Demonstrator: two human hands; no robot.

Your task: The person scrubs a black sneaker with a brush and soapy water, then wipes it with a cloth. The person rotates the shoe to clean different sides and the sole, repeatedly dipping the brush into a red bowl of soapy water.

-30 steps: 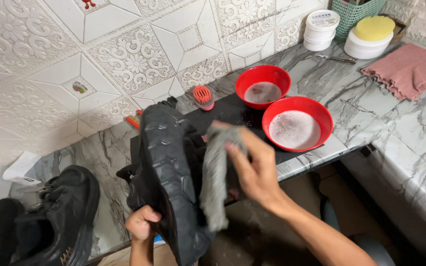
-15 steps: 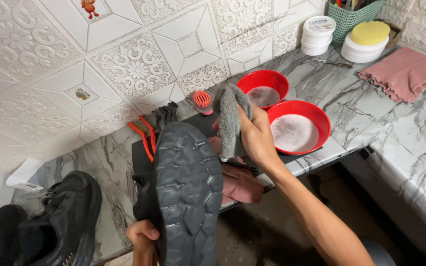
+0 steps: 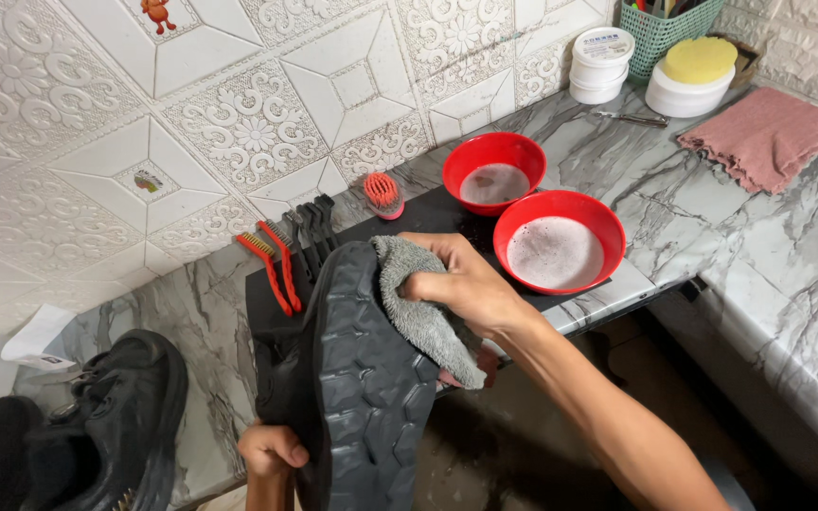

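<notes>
A black shoe (image 3: 362,378) is held sole-up over the counter's front edge, its lugged dark sole facing me. My left hand (image 3: 272,449) grips the shoe's lower left side near the heel. My right hand (image 3: 461,284) presses a grey cloth (image 3: 418,317) against the right edge of the sole near the toe. The cloth hangs down along the shoe's side.
Two red bowls (image 3: 558,248) (image 3: 494,170) of foamy water sit on a black mat (image 3: 428,216). Small brushes (image 3: 281,255), a round red brush (image 3: 382,192), another black shoe (image 3: 111,416), a pink towel (image 3: 764,137), white tubs (image 3: 601,64), a yellow sponge (image 3: 701,59) and a green basket (image 3: 669,28) lie on the marble counter.
My right hand lifted the cloth up toward the bowls, then brought it back down onto the sole's right edge near the toe. The shoe stayed sole-up in my left hand.
</notes>
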